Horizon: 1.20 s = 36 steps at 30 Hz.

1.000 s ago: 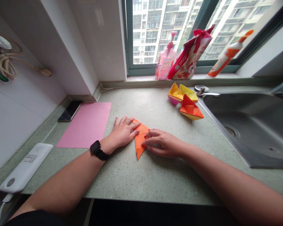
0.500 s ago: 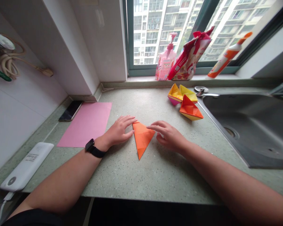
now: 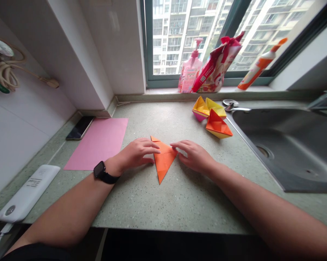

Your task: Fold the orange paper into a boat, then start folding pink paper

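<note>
A folded orange origami paper (image 3: 164, 162) lies flat on the speckled counter, one point toward me and a small folded flap at its far left corner. My left hand (image 3: 139, 153) is at its left edge with fingers stretched out, the fingertips over the paper. On the other side, my right hand (image 3: 192, 155) has its index fingertip at the paper's right corner, its fingers loosely bent and apart. Neither hand grips the paper. A black watch (image 3: 105, 173) is on my left wrist.
Folded paper boats (image 3: 219, 125) stand at the back right, beside a steel sink (image 3: 293, 152). Pink paper (image 3: 98, 145), a phone (image 3: 80, 128) and a white power bank (image 3: 29, 192) lie to the left. A pump bottle (image 3: 189, 74) and a red bag (image 3: 217, 67) stand on the sill.
My left hand has shifted slightly down and its fingers have moved onto the orange paper, uncovering the far left flap. My right hand stays at the right corner. The view has shifted slightly.
</note>
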Motion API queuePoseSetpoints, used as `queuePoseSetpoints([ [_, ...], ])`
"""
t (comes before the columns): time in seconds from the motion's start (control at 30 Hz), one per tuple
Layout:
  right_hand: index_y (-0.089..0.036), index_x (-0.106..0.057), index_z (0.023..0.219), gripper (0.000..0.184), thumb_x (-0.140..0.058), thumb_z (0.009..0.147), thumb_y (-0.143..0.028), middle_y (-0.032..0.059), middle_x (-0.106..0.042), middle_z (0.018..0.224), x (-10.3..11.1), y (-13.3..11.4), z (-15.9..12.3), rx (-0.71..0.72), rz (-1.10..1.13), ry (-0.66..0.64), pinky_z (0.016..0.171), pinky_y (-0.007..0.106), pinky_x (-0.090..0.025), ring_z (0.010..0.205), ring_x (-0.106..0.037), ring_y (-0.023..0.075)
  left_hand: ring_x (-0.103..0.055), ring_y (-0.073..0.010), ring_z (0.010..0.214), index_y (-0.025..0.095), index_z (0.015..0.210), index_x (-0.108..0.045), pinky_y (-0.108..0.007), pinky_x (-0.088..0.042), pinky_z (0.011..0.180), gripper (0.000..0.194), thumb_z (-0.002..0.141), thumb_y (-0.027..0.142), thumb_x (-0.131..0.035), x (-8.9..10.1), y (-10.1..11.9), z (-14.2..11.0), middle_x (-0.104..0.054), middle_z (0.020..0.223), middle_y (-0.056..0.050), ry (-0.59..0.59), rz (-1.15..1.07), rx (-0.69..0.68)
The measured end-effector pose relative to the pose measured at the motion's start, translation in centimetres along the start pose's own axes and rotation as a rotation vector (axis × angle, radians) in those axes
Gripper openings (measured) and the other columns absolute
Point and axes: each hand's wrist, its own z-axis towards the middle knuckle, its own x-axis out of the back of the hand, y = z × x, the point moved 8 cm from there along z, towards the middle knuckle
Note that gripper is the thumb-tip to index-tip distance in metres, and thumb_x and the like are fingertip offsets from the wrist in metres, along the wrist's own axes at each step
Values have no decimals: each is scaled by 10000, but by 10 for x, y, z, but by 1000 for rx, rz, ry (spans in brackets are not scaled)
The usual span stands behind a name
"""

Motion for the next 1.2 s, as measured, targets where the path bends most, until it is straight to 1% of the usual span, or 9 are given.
queuePoseSetpoints([
  [0.1, -264, -759, 1301, 432, -621, 922, -110, 84, -817, 1224, 1, 0, 0, 7, -31, 18, 986, 459, -613, 1112, -748, 271, -746, -247, 1190, 272, 1220, -802, -476, -574, 1102, 210, 1047, 197, -710, 2, 11, 2, -811, 1282, -63, -10, 76, -39],
  [0.27, -250, -789, 1273, 392, -614, 944, -128, 88, -813, 1108, 3, 8, -1, -56, -102, 23, 907, 434, -606, 1008, -738, 273, -725, -248, 1186, 243, 1253, -779, -448, -584, 1053, 269, 1075, 138, -606, -8, 20, 4, -783, 1319, -85, -64, 152, -41],
  [0.43, -267, -846, 1120, 290, -628, 962, -160, 89, -796, 1059, 3, 12, -2, -92, -109, 9, 860, 408, -598, 938, -736, 257, -715, -232, 1181, 239, 1253, -771, -401, -582, 1035, 319, 1102, 108, -522, -18, 21, 5, -773, 1308, -85, -89, 165, -34],
  [0.53, -270, -861, 1060, 274, -636, 956, -154, 89, -791, 1030, 4, 11, -2, -103, -110, 15, 863, 413, -597, 928, -737, 258, -714, -237, 1174, 224, 1256, -769, -401, -586, 1017, 308, 1110, 117, -520, -18, 20, 6, -772, 1305, -94, -60, 174, -35],
  [0.73, -259, -866, 1056, 265, -660, 941, -138, 86, -797, 1056, 3, 12, 0, -156, -103, -23, 870, 410, -594, 951, -751, 264, -735, -235, 1121, 216, 1247, -764, -379, -601, 956, 275, 1101, 114, -555, -16, 19, 5, -782, 1285, -80, 16, 223, -57],
  [0.83, -248, -867, 1055, 249, -664, 951, -147, 86, -798, 1064, 3, 12, 1, -166, -82, -39, 871, 404, -589, 948, -753, 259, -752, -216, 1044, 224, 1222, -772, -344, -604, 885, 246, 1112, 145, -566, -14, 17, 4, -791, 1230, -67, 55, 256, -15],
  [0.93, -247, -867, 1065, 237, -666, 965, -172, 90, -799, 1074, 3, 12, 2, -164, -64, -43, 865, 404, -588, 945, -753, 258, -767, -191, 963, 229, 1231, -768, -314, -605, 813, 212, 1118, 195, -592, -13, 14, 3, -783, 1258, -68, 73, 265, 39],
  [1.07, -263, -866, 1074, 239, -666, 973, -179, 86, -798, 1068, 4, 12, 2, -156, -40, -39, 867, 403, -589, 944, -753, 252, -786, -194, 997, 222, 1245, -751, -306, -612, 805, 192, 1118, 218, -607, -11, 16, 2, -773, 1308, -77, 108, 225, 34],
  [1.2, -266, -869, 1087, 244, -663, 980, -189, 91, -796, 1064, 4, 12, 3, -149, -12, -30, 874, 406, -598, 954, -753, 253, -786, -188, 1021, 219, 1246, -737, -302, -608, 821, 228, 1152, 213, -529, -7, 20, 4, -795, 1250, -68, 156, 187, -5],
])
